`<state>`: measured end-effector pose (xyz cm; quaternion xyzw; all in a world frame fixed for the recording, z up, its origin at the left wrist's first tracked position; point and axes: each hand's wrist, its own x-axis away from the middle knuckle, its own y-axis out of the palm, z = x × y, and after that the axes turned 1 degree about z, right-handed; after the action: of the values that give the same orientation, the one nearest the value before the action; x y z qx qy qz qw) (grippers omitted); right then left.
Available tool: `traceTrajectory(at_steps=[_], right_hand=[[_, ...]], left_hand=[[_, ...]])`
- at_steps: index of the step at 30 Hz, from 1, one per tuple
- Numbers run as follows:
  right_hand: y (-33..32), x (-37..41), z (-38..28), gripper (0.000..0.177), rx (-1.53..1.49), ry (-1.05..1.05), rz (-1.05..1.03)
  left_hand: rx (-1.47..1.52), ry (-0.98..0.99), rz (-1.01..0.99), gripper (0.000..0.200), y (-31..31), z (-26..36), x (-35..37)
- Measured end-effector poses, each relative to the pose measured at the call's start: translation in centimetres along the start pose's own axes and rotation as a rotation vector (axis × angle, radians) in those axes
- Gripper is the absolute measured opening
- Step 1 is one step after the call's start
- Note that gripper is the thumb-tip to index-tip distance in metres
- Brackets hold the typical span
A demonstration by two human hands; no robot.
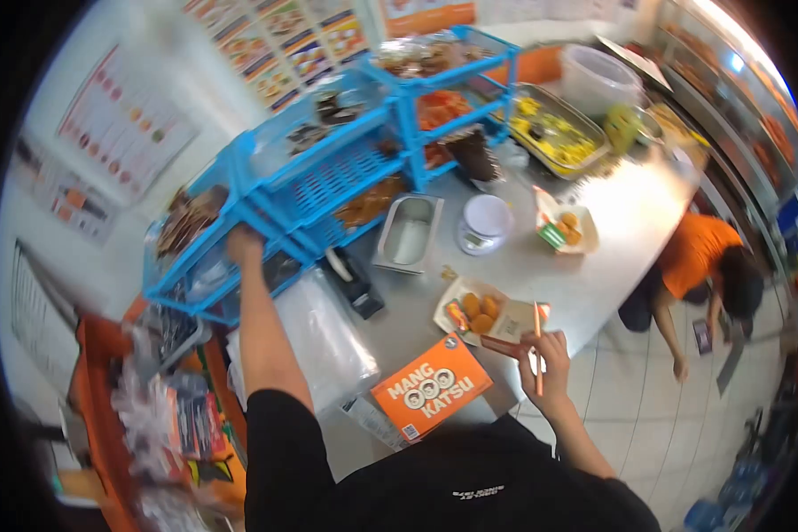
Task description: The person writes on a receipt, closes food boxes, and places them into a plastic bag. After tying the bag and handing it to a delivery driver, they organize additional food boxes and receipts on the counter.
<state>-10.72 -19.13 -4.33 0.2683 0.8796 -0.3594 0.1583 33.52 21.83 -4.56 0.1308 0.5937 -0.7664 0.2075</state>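
Observation:
My left hand (242, 244) reaches into a blue plastic basket (195, 288) on the left, its fingers hidden behind the rim. Clear plastic and dark packets lie in that basket. In my right hand (550, 359), closed over the table's front edge, is a slim orange-and-white stick (538, 341), held upright. A dark reddish-brown strip (501, 346) juts out left of those fingers. Just beyond stands an open paper box (448, 301) with round golden fried pieces (480, 312) and a small sachet inside. An orange "Mang Katsu" box (432, 387) lies close to my body.
Stacked blue baskets (328, 191) line the back. A kitchen scale (484, 222), a metal pan (410, 232), a black dispenser (355, 282) and a second food box (585, 235) occupy the steel table (625, 208). Someone in an orange shirt (702, 253) crouches at right.

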Motion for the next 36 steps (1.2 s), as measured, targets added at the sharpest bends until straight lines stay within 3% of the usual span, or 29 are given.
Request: traceTrajectory(at_steps=[1, 2, 3, 5, 7, 9, 11, 12, 15, 18, 20, 21, 23, 26, 27, 28, 29, 30, 32, 34, 36], right_hand=[[-0.1, -0.2, 0.1, 0.024, -0.008, -0.036, 0.079], [-0.5, -0.3, 0.2, 0.024, 0.015, -0.009, 0.100], [-0.8, -0.6, 0.5, 0.026, -0.004, 0.001, 0.164], [-1.6, -1.2, 1.4, 0.031, -0.026, 0.030, 0.251], [-1.8, -1.4, 2.6, 0.029, -0.084, 0.068, 0.310], [-1.8, -1.4, 3.4, 0.028, -0.121, 0.100, 0.330], [-1.8, -1.5, 3.5, 0.025, -0.179, 0.138, 0.352], [-1.8, -1.3, 3.4, 0.025, -0.184, 0.138, 0.345], [-2.1, -0.5, 3.4, 0.021, -0.231, 0.181, 0.350], [-2.9, 0.5, 3.5, 0.014, -0.170, 0.198, 0.293], [-3.6, 1.0, 3.7, 0.012, -0.173, 0.198, 0.302], [-4.0, 1.3, 3.9, 0.012, -0.165, 0.189, 0.301], [-4.3, 1.9, 4.3, 0.009, -0.166, 0.174, 0.290], [-4.6, 3.0, 5.3, 0.008, -0.273, 0.163, 0.225], [-4.5, 3.3, 5.5, 0.022, -0.305, 0.146, 0.200], [-4.3, 3.1, 4.7, 0.022, -0.323, 0.144, 0.155], [-4.4, 2.4, 3.2, 0.033, -0.436, 0.165, 0.219], [-4.1, 1.9, 1.8, 0.044, -0.550, 0.198, 0.265], [-2.9, 1.3, 0.4, 0.057, -0.620, 0.188, 0.249], [-2.8, 0.8, -1.9, 0.063, -0.758, 0.090, 0.083], [-1.9, 1.0, -3.9, 0.057, -0.839, 0.063, -0.088]], left_hand=[[0.142, -0.098, -0.033, 0.049, -2.1, 1.4, 1.6], [0.152, -0.065, 0.123, 0.043, -1.6, 0.5, 2.1], [0.070, -0.027, 0.334, 0.038, -1.5, 0.0, 3.7], [0.244, -0.043, 0.840, 0.029, -3.5, 2.3, 9.1], [0.759, 0.047, 0.824, 0.022, -3.4, 5.2, 14.2], [1.001, 0.282, 0.472, 0.015, -5.6, 12.6, 19.6], [0.910, 0.781, 0.069, 0.014, -9.6, 20.9, 22.6], [0.801, 0.999, 0.045, 0.022, -11.0, 24.7, 23.4], [0.948, 1.301, -0.152, 0.025, -8.9, 33.1, 24.9], [0.874, 1.334, -0.209, 0.027, -7.3, 39.2, 24.4], [0.961, 1.014, 0.077, 0.028, -7.2, 41.2, 24.7], [0.962, 1.009, 0.077, 0.028, -7.5, 40.9, 24.8], [1.189, 0.699, -0.219, 0.020, -9.0, 37.7, 24.3], [0.965, 0.686, -0.207, 0.016, -13.4, 29.1, 23.3], [0.899, 0.644, -0.240, 0.019, -14.6, 25.6, 23.0], [0.912, 0.479, -0.398, 0.021, -15.8, 22.0, 23.0], [0.920, 0.291, -0.544, 0.023, -17.1, 18.4, 23.4], [0.853, 0.248, -0.514, 0.024, -18.4, 15.2, 24.4], [0.508, 0.146, -0.654, 0.022, -20.4, 7.8, 26.9], [0.328, 0.010, -0.748, 0.023, -21.7, 2.5, 31.1], [0.147, -0.013, -0.969, 0.029, -20.7, -0.8, 35.5]])
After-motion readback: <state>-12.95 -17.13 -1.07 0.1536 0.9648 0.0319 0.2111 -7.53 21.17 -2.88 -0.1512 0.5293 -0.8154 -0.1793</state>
